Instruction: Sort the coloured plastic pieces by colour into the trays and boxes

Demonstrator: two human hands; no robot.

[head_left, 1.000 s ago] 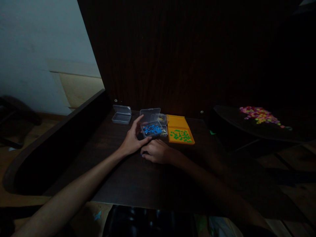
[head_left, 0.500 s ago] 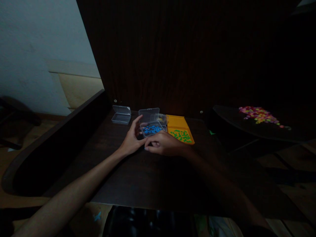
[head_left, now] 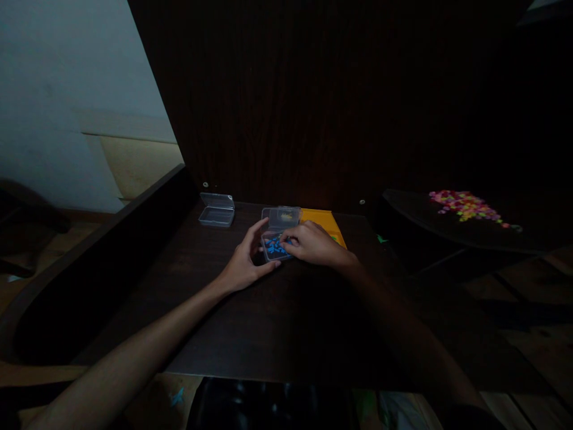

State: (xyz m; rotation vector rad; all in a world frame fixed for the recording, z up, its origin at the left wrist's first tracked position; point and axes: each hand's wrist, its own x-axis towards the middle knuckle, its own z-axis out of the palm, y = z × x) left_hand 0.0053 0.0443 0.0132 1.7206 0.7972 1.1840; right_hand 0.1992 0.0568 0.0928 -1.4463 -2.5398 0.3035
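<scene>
A clear plastic box (head_left: 274, 259) with its lid open holds several small blue pieces (head_left: 271, 243). My left hand (head_left: 244, 263) grips its left side, thumb along the front edge and fingers behind. Over the blue pieces, my right hand (head_left: 308, 243) has thumb and fingertips pinched together; whatever is between them is too small to make out. Right of the box is an open yellow box (head_left: 320, 220), largely covered by my right hand, with a bit of green showing. Behind the lid lies another clear container with yellowish bits (head_left: 286, 217).
Another open clear box (head_left: 216, 216) stands at the left on the dark wooden table (head_left: 215, 340). A tall dark panel (head_left: 277, 107) rises at the back. To the right, a pile of colourful small pieces (head_left: 468, 206) lies on a dark surface.
My right hand has moved from the box's front edge up over the blue pieces. The box has shifted slightly right and nearer, with my left hand on it.
</scene>
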